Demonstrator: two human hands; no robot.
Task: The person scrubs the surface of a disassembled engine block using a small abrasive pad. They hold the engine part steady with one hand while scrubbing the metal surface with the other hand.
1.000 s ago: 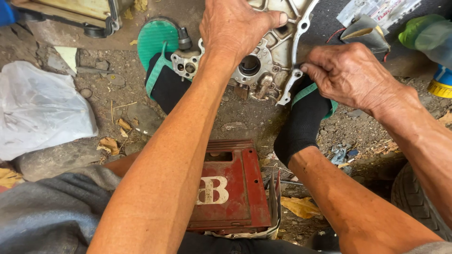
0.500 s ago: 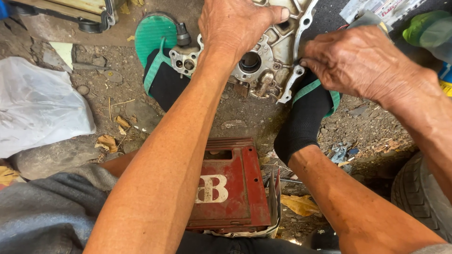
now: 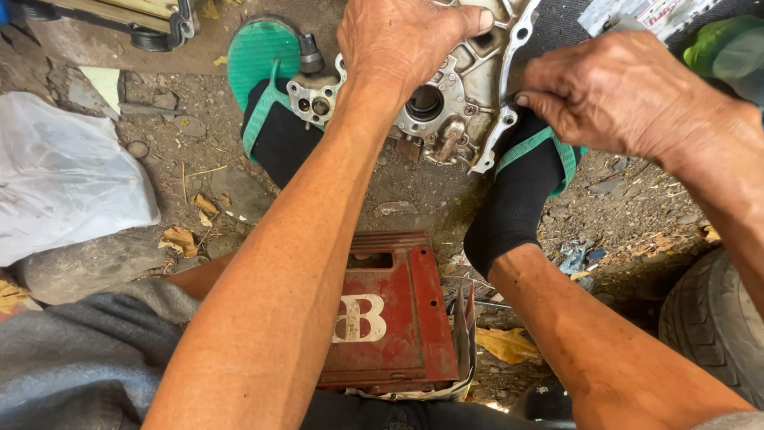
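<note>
A grey cast-metal engine cover (image 3: 446, 111) with a round hole and bolt lugs stands on the dirt between my two feet in black socks and green sandals (image 3: 263, 60). My left hand (image 3: 402, 40) is shut over the cover's upper part from above. At the cover's right rim is my right hand (image 3: 617, 95), fingers bunched together and fingertips pressed to the edge. Whether it pinches a small thing there is hidden by the fingers.
A red metal box (image 3: 390, 310) lies under my legs. A white plastic bag (image 3: 64, 167) and a stone (image 3: 87, 263) lie at the left. A tyre (image 3: 716, 318) is at the lower right, a green bottle (image 3: 724, 44) at the top right.
My right hand has slid a little up along the cover's right rim. My left hand keeps its hold on the cover.
</note>
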